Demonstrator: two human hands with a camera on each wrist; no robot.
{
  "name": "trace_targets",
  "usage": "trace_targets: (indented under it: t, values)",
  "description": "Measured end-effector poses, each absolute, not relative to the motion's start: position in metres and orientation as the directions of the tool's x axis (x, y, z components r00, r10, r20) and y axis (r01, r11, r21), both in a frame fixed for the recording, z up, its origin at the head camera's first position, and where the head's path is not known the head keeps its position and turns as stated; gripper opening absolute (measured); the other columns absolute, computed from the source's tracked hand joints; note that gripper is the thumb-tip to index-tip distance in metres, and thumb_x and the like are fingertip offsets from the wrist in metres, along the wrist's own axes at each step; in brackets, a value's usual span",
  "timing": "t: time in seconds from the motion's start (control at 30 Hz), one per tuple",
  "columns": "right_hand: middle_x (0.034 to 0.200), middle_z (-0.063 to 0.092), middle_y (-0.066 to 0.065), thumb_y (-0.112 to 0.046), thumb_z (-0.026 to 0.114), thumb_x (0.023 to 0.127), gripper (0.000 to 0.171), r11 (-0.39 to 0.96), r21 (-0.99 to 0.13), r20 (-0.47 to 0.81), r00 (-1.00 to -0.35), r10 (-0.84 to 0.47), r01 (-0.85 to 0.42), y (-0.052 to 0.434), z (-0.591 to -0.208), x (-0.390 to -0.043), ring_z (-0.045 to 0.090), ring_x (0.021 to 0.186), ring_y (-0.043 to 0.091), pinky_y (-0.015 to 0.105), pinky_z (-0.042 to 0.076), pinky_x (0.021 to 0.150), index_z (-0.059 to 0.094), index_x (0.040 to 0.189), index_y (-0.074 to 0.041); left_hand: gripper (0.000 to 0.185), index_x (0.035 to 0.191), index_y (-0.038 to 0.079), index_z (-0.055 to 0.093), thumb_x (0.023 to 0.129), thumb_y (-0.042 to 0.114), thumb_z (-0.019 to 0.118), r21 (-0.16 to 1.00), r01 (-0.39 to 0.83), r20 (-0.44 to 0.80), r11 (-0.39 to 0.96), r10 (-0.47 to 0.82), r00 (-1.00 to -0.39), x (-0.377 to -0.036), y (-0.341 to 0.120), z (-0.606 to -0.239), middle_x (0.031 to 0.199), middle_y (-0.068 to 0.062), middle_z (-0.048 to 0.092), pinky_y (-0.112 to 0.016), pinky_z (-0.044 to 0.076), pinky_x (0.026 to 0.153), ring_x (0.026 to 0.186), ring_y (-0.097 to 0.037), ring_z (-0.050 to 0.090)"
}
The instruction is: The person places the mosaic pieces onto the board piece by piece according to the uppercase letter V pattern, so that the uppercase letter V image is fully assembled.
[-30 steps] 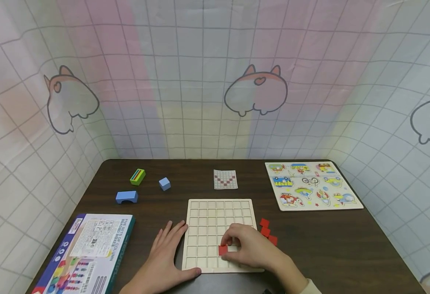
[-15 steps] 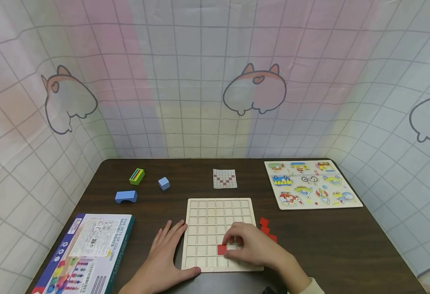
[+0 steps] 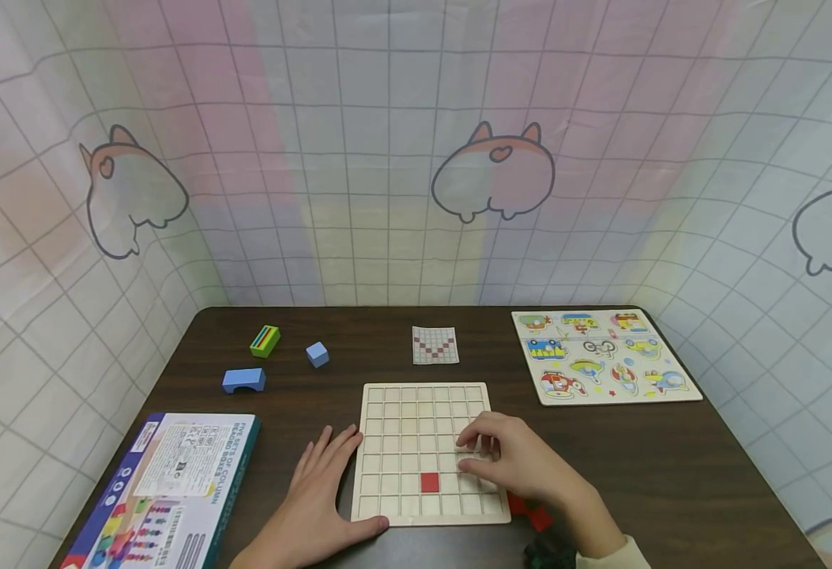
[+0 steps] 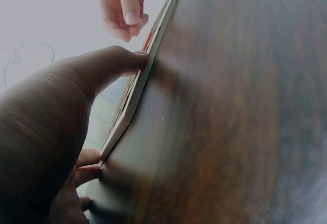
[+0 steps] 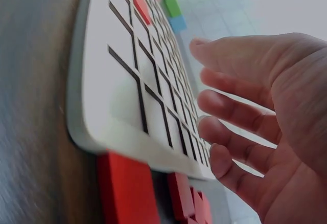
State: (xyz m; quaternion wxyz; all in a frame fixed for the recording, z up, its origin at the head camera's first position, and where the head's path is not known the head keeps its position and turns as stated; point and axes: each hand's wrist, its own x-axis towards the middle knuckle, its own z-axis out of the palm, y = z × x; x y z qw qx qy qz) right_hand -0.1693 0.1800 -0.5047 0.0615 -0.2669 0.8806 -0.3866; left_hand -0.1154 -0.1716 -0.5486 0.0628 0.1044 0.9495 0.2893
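Note:
A pale wooden grid board (image 3: 394, 411) lies at the table's front centre, with one red square tile (image 3: 430, 482) seated in a cell of its second row from the front. My left hand (image 3: 337, 466) lies flat on the table beside the board's left edge, its thumb (image 4: 122, 63) pressed against the front left corner. Over the board's right side hovers my right hand (image 3: 476, 452), fingers relaxed and holding nothing. The right wrist view shows those fingers (image 5: 240, 116) spread above the board (image 5: 127, 81). Loose red tiles (image 3: 532, 512) lie by the board's front right corner.
A small pattern card (image 3: 434, 345) lies behind the board. A picture puzzle board (image 3: 604, 357) sits at the back right. A green striped block (image 3: 265, 341), a blue cube (image 3: 317, 354) and a blue arch block (image 3: 243, 380) stand back left. A printed box (image 3: 167, 490) lies front left.
My right hand has let go of the red tile, leaving it in its cell, and has drawn back to the right over the board. The left hand has stayed put.

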Motion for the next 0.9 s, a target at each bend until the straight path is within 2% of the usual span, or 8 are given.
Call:
trace_targets:
  t: [0.27, 0.7, 0.9]
  values:
    - [0.101, 0.074, 0.002, -0.029, 0.091, 0.095, 0.028, 0.572, -0.716, 0.11, -0.874, -0.473, -0.4, 0.198, -0.503, -0.173, 0.067, 0.088, 0.026, 0.026, 0.057, 0.074, 0.079, 0.117, -0.018, 0.131, 0.175, 0.027, 0.036, 0.071, 0.094, 0.08, 0.565, 0.176, -0.045, 0.806, 0.243, -0.969, -0.115, -0.171, -0.549, 0.182, 0.0, 0.034, -0.077, 0.013, 0.135, 0.175, -0.04, 0.011]
    - [0.109, 0.076, -0.005, -0.028, 0.094, 0.092, 0.033, 0.654, -0.668, 0.14, -0.923, -0.359, -0.356, 0.224, -0.504, -0.179, 0.067, 0.091, 0.015, 0.028, 0.058, 0.078, 0.08, 0.121, -0.02, 0.13, 0.174, 0.027, 0.037, 0.071, 0.093, 0.081, 0.568, 0.181, -0.026, 0.802, 0.238, -0.971, -0.115, -0.17, -0.548, 0.181, 0.0, 0.035, -0.077, 0.015, 0.134, 0.174, -0.041, 0.014]
    - [0.108, 0.075, -0.008, -0.027, 0.093, 0.092, 0.033, 0.671, -0.65, 0.163, -0.928, -0.336, -0.357, 0.23, -0.506, -0.182, 0.066, 0.09, 0.016, 0.028, 0.056, 0.076, 0.08, 0.122, -0.022, 0.13, 0.175, 0.027, 0.037, 0.071, 0.092, 0.082, 0.565, 0.186, -0.021, 0.804, 0.239, -0.971, -0.115, -0.171, -0.549, 0.182, 0.001, 0.035, -0.076, 0.015, 0.134, 0.174, -0.041, 0.014]
